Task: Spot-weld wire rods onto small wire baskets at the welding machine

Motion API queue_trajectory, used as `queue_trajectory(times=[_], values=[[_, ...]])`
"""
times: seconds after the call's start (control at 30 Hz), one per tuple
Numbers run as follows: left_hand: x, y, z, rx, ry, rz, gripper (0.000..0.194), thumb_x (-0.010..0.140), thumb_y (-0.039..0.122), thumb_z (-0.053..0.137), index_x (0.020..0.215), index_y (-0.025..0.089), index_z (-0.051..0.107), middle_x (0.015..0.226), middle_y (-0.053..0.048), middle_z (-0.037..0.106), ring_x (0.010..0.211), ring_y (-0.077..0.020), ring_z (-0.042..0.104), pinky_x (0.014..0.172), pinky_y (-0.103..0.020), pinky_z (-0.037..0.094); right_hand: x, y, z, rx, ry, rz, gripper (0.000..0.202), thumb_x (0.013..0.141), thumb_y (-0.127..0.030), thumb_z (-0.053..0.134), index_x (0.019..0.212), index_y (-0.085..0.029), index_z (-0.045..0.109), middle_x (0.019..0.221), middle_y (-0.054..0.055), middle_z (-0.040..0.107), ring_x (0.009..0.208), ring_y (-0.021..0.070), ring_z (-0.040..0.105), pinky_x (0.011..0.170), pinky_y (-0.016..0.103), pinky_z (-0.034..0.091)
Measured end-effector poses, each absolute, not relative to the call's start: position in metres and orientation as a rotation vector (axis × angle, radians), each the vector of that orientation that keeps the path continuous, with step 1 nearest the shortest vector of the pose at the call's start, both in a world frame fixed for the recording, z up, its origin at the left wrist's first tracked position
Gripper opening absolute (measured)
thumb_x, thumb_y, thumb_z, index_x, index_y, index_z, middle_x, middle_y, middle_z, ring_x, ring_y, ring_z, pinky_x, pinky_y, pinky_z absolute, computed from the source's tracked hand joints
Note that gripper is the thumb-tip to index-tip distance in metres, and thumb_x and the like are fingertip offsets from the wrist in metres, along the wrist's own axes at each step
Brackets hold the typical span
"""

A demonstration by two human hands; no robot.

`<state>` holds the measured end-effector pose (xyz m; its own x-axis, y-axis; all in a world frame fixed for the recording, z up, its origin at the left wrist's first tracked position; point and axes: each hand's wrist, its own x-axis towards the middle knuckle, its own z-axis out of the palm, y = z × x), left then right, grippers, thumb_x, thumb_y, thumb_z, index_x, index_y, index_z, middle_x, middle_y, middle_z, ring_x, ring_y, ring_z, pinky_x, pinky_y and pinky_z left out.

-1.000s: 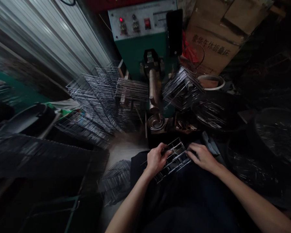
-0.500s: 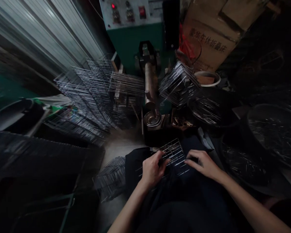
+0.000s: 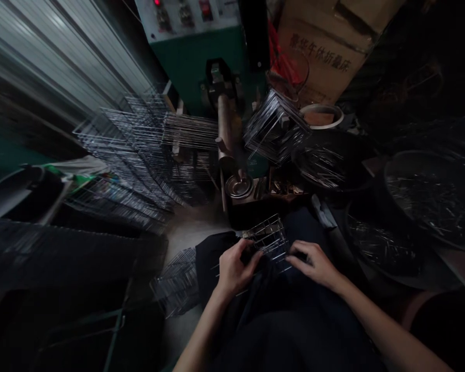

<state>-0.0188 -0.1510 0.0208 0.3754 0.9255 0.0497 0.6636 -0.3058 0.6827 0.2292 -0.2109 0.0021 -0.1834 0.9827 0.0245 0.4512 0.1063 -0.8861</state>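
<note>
A small wire grid rack [image 3: 270, 238] lies on my lap, tilted up at its far edge. My left hand [image 3: 234, 268] grips its left side with fingers curled around the wires. My right hand [image 3: 312, 263] holds its right side, fingers pressed on the wires. Straight ahead stands a green welding machine [image 3: 205, 62] with a metal arm [image 3: 225, 129] reaching toward me above a round metal piece [image 3: 238, 186].
Stacks of wire grids [image 3: 139, 150] lean at the left, and another bundle [image 3: 275, 129] sits right of the machine arm. Dark tubs of metal parts [image 3: 426, 196] fill the right. A cardboard box [image 3: 318, 46] stands behind. More grids [image 3: 178, 281] lie on the floor.
The grid rack has turned and tipped up in my hands, now showing narrower. Both hands have drawn closer together, and my view has shifted down and right.
</note>
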Motion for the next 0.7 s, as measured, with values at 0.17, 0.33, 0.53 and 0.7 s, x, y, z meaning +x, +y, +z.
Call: queue_trajectory(times=[0.17, 0.33, 0.53, 0.7], values=[[-0.024, -0.137, 0.019, 1.933, 1.324, 0.532, 0.031, 0.082, 0.047, 0.068, 0.098, 0.021, 0.063, 0.09, -0.002, 0.072, 0.081, -0.0173, 0.066, 0.075, -0.026, 0.049, 0.219, -0.206, -0.004, -1.39, -1.711, 0.949, 0.03, 0.099, -0.04, 0.049, 0.075, -0.021, 0.051, 0.075, 0.001, 0.056, 0.072, 0.0159, 0.054, 0.068, 0.029, 0.041], [-0.023, -0.131, 0.02, 1.914, 1.337, 0.505, 0.032, 0.089, 0.05, 0.057, 0.087, 0.019, 0.065, 0.074, 0.0, 0.066, 0.07, -0.0148, 0.06, 0.066, -0.024, 0.045, 0.216, -0.207, -0.009, -1.354, -1.754, 0.87, 0.025, 0.099, -0.032, 0.047, 0.076, -0.022, 0.048, 0.076, 0.001, 0.054, 0.073, 0.0158, 0.052, 0.069, 0.029, 0.04], [-0.017, -0.134, 0.018, 2.004, 1.479, 0.509, 0.034, 0.09, 0.051, 0.053, 0.079, 0.02, 0.061, 0.06, 0.004, 0.054, 0.056, -0.0107, 0.049, 0.057, -0.021, 0.035, 0.211, -0.214, -0.007, -1.343, -1.742, 0.819, 0.026, 0.1, -0.033, 0.044, 0.077, -0.022, 0.049, 0.075, 0.002, 0.054, 0.074, 0.0167, 0.052, 0.069, 0.029, 0.04], [-0.016, -0.135, 0.018, 2.015, 1.473, 0.52, 0.035, 0.09, 0.053, 0.051, 0.076, 0.021, 0.058, 0.056, 0.005, 0.047, 0.052, -0.0106, 0.044, 0.054, -0.021, 0.033, 0.237, -0.2, -0.013, -1.272, -1.758, 0.942, 0.031, 0.101, -0.039, 0.048, 0.076, -0.021, 0.055, 0.073, 0.0, 0.056, 0.07, 0.0142, 0.055, 0.067, 0.026, 0.043]])
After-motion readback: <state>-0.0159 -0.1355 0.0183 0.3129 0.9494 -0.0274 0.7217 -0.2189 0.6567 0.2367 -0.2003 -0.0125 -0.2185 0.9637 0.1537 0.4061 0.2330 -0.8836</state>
